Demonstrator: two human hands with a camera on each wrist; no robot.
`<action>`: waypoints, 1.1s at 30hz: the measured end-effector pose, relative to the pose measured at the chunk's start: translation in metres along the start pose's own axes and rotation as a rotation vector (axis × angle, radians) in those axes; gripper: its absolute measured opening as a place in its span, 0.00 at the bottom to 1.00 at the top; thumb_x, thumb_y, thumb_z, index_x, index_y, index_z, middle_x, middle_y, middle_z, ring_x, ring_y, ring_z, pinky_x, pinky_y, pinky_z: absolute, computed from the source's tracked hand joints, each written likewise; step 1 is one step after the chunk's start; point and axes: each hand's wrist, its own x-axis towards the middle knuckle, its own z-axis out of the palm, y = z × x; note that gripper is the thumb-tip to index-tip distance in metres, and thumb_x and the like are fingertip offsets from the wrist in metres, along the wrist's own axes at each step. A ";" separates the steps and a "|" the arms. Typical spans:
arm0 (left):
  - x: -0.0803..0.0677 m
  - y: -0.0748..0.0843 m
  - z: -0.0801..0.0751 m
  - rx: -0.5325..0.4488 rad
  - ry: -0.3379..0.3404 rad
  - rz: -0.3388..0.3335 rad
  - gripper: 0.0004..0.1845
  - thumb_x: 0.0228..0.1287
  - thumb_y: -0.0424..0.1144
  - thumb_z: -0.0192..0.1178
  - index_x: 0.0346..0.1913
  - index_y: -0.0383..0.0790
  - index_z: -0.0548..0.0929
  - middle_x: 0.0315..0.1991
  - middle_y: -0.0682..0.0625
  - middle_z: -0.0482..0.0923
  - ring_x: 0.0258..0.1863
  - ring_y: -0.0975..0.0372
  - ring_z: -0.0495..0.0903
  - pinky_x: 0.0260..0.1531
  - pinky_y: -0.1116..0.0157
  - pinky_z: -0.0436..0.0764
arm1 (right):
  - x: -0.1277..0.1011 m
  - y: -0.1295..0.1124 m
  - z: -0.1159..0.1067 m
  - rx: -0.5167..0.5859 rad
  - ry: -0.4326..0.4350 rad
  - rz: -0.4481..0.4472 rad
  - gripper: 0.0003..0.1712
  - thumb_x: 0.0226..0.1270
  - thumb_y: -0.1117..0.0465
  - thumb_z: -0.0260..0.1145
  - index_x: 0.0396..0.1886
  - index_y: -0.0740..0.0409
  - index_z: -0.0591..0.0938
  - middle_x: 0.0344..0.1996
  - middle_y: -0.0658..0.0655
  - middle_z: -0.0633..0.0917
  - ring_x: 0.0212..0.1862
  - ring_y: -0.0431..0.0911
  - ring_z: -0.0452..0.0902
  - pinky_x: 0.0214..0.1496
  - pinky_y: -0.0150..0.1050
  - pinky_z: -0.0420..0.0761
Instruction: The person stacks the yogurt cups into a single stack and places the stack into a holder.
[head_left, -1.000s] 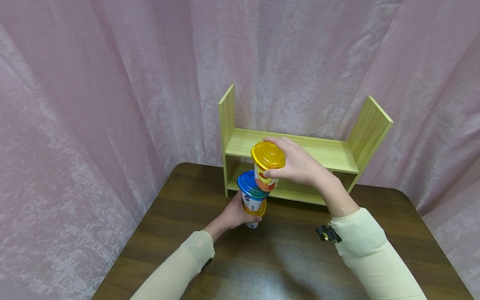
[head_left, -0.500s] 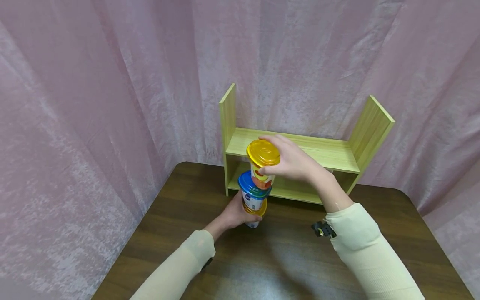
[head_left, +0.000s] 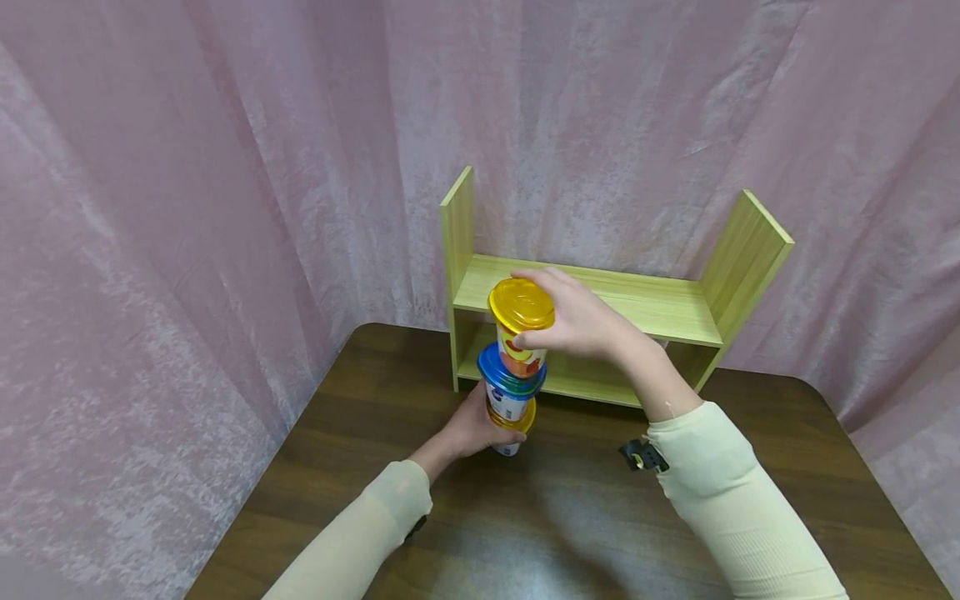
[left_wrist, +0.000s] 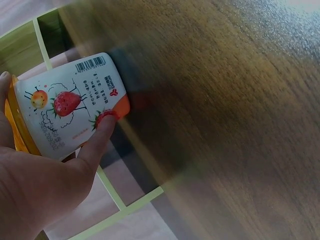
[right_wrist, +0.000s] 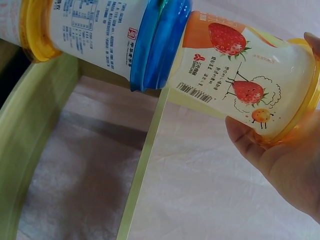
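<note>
Cups make a three-high stack at the middle of the dark wooden table [head_left: 570,533]. Fingers and thumb of the right hand [head_left: 581,321] are curled round the top cup [head_left: 521,333], gripping it just under its yellow lid; in the right wrist view this cup [right_wrist: 240,80] shows strawberry drawings and a barcode, and its base sits against the blue lid of the cup below, though whether it rests with full weight there cannot be told. Directly beneath that hand stands the blue-lidded cup [head_left: 510,392], white with small print on its side. Below it again, the left hand [head_left: 468,429] wraps its fingers round the bottom cup [head_left: 507,433], which has an orange-yellow lid; the left wrist view shows this cup [left_wrist: 70,107] with the same strawberry print, a fingertip pressed on its lower edge, and the base close to the tabletop.

Just beyond both hands, nearly touching the stack from the head view, is a light green wooden shelf [head_left: 637,304] with an upper board, a lower board and two tall end panels. Its left panel rises right behind the right hand's fingertips. Pink curtain [head_left: 225,167] hangs behind the shelf and along the left side of the left arm. A small black clip [head_left: 637,456] sits at the right cuff.
</note>
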 end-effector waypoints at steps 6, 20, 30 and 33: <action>0.000 0.000 0.000 -0.007 -0.004 -0.010 0.51 0.48 0.39 0.82 0.71 0.52 0.59 0.61 0.54 0.73 0.59 0.58 0.76 0.65 0.50 0.72 | 0.002 -0.002 0.002 -0.004 -0.005 -0.007 0.51 0.51 0.45 0.77 0.74 0.52 0.68 0.64 0.59 0.73 0.56 0.52 0.73 0.53 0.49 0.79; 0.002 -0.010 0.001 -0.036 -0.002 -0.025 0.51 0.46 0.39 0.83 0.70 0.53 0.60 0.60 0.55 0.73 0.59 0.60 0.76 0.65 0.50 0.72 | 0.002 -0.004 0.005 -0.007 -0.033 -0.001 0.52 0.51 0.46 0.77 0.75 0.51 0.67 0.64 0.59 0.73 0.57 0.53 0.73 0.53 0.51 0.80; -0.004 0.002 -0.001 -0.027 0.006 -0.039 0.51 0.48 0.38 0.82 0.71 0.52 0.60 0.61 0.54 0.73 0.60 0.58 0.76 0.66 0.50 0.71 | -0.001 0.001 0.007 0.043 -0.042 -0.004 0.51 0.52 0.49 0.76 0.76 0.49 0.65 0.66 0.57 0.70 0.57 0.52 0.73 0.55 0.50 0.80; -0.004 0.002 -0.001 -0.020 0.015 -0.043 0.51 0.47 0.38 0.82 0.71 0.51 0.60 0.61 0.53 0.73 0.60 0.58 0.76 0.66 0.50 0.71 | -0.002 0.002 0.007 0.060 -0.041 -0.006 0.53 0.53 0.48 0.77 0.77 0.50 0.64 0.67 0.58 0.67 0.58 0.52 0.72 0.57 0.50 0.79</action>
